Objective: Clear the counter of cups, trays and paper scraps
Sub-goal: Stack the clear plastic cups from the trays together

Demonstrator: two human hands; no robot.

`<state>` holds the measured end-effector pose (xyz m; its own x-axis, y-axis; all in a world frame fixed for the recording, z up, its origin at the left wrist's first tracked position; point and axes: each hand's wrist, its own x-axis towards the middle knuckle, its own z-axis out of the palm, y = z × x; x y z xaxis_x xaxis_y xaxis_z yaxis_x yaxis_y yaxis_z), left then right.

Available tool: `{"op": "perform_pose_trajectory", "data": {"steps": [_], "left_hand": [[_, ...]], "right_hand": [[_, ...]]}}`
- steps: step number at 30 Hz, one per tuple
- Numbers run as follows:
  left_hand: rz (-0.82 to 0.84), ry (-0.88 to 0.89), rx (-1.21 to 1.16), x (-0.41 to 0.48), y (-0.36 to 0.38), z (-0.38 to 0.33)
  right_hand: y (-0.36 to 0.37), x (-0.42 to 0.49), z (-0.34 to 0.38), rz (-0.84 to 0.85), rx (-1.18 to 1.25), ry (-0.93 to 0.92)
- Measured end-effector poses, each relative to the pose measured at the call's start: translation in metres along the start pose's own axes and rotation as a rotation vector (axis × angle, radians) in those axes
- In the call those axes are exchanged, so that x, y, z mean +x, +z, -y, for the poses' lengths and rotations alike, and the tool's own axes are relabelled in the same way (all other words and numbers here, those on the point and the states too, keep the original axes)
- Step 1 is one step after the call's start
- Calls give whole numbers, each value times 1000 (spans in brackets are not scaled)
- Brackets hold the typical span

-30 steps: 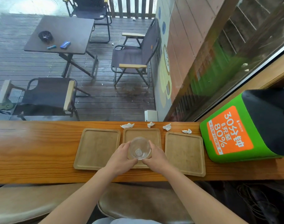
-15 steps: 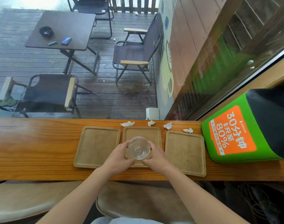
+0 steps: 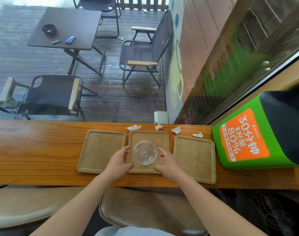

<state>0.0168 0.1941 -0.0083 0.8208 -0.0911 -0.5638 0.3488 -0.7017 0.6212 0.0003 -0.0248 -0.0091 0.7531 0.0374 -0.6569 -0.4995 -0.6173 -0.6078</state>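
A clear plastic cup (image 3: 145, 152) stands upright on the middle wooden tray (image 3: 148, 136). My left hand (image 3: 119, 161) is just left of the cup, fingers spread, not touching it. My right hand (image 3: 168, 163) is just right of it, also apart from it with fingers spread. A left tray (image 3: 101, 150) and a right tray (image 3: 194, 157) lie beside the middle one on the wooden counter (image 3: 34, 150). Several crumpled paper scraps lie along the counter's far edge, among them scrap (image 3: 133, 127), scrap (image 3: 159, 127) and scrap (image 3: 176, 130).
A green and black box with an orange label (image 3: 257, 135) stands on the counter at the right. A window runs along the counter's far edge, with patio chairs and a table outside. Brown stools (image 3: 145, 208) sit below the near edge.
Both hands held the cup before. Now the cup stands on the middle tray and both hands have let go and drawn slightly apart.
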Motion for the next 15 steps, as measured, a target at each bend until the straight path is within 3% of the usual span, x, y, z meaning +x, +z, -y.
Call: {"op": "perform_pose_trajectory", "data": {"steps": [15], "left_hand": [[51, 115, -149, -22, 3, -31]], "right_hand": [[-14, -14, 2, 10, 200, -146]]}}
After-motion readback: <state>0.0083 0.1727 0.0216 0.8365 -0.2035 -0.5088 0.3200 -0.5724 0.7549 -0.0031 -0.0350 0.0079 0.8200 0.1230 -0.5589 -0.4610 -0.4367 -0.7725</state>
